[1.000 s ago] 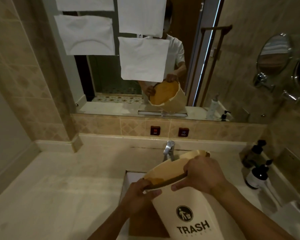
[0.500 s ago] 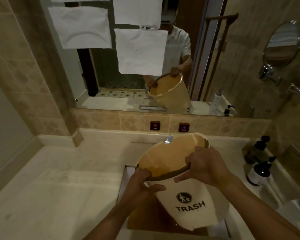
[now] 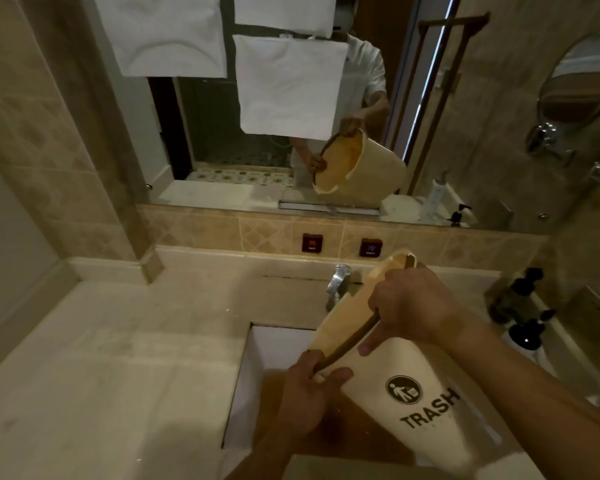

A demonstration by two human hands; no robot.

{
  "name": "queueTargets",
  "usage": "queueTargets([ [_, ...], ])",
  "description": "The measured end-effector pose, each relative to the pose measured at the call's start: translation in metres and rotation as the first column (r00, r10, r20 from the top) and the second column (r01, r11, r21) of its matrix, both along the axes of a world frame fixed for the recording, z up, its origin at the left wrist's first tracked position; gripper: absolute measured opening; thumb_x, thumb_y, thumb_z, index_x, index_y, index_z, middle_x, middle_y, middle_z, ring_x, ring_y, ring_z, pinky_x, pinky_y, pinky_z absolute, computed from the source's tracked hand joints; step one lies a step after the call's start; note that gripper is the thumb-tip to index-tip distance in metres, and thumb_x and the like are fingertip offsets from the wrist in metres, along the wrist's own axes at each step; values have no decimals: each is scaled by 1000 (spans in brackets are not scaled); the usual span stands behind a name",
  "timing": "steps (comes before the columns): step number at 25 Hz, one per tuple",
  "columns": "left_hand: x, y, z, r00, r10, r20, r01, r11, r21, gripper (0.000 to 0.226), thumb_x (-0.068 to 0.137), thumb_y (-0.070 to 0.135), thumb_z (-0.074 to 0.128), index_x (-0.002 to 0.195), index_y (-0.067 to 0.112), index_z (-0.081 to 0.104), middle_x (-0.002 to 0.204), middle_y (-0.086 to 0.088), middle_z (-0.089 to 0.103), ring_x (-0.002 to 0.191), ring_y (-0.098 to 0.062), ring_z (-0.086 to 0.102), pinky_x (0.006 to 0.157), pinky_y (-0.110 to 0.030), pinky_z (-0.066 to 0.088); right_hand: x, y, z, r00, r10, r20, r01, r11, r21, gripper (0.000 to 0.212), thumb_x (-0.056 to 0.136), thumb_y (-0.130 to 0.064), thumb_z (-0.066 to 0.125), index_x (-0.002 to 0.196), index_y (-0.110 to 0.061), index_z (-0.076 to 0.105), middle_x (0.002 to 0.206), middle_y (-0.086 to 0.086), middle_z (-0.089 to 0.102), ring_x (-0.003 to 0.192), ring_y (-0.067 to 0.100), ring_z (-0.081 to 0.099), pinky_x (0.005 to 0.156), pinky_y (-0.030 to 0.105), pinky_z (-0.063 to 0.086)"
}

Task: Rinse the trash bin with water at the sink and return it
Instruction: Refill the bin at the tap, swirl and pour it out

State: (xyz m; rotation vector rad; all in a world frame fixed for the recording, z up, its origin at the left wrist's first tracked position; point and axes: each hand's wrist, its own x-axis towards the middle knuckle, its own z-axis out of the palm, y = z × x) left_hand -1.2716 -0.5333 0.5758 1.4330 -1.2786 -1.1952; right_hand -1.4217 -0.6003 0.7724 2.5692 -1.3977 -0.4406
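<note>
Holding: we tilt the bin (image 3: pixel 406 393) over the sink (image 3: pixel 257 368), mouth toward the tap (image 3: pixel 338 284).
Left hand (image 3: pixel 307 398): fingers curled, gripping the lower rim.
Right hand (image 3: pixel 411 306): fingers curled over the upper rim.
Counter (image 3: pixel 118 358): two dark bottles (image 3: pixel 530 327) at right.

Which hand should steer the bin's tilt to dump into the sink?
Right, probably. The right hand grips the high side of the rim of the trash bin, near the faucet; the left hand pinches the low side over the sink, serving as pivot.
</note>
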Motion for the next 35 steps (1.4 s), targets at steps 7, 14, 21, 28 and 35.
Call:
queueTargets([
  [7,0,-2,-8,1000,24,9,-23,994,-103,34,76,53,74,93,26,62,100,1,64,94,-15,63,75,-35,58,-19,-2,-17,994,13,108,-12,1000,-16,60,58,-86,55,75,-29,66,78,-7,59,79,11,51,74,30,27],
  [14,31,-45,45,801,31,598,342,796,-500,61,75,79,53,76,19,65,81,11,64,87,-11,55,68,-34,50,-78,15,-66,780,-226,583,234,970,63,54,44,-97,38,50,-43,38,64,-14,48,60,8,48,54,26,35],
  [21,77,-58,89,610,203,766,469,687,-555,47,75,73,56,67,26,60,71,15,58,78,-6,46,63,-28,48,-36,13,-111,445,-288,848,193,955,224,52,44,-80,61,45,-31,46,54,-13,43,60,9,44,55,32,39],
  [28,51,-48,69,699,233,676,406,649,-643,54,81,75,50,64,23,53,65,12,53,72,-8,43,59,-25,38,-61,17,-105,512,-269,816,224,959,176,45,43,-79,61,47,-37,46,58,-15,46,65,12,49,61,34,48],
  [35,64,-43,92,666,273,694,393,663,-638,55,81,76,47,65,24,54,70,20,45,73,-8,43,62,-30,42,-46,13,-111,406,-241,881,152,969,196,44,48,-77,63,49,-36,47,62,-11,47,64,14,46,58,38,44],
])
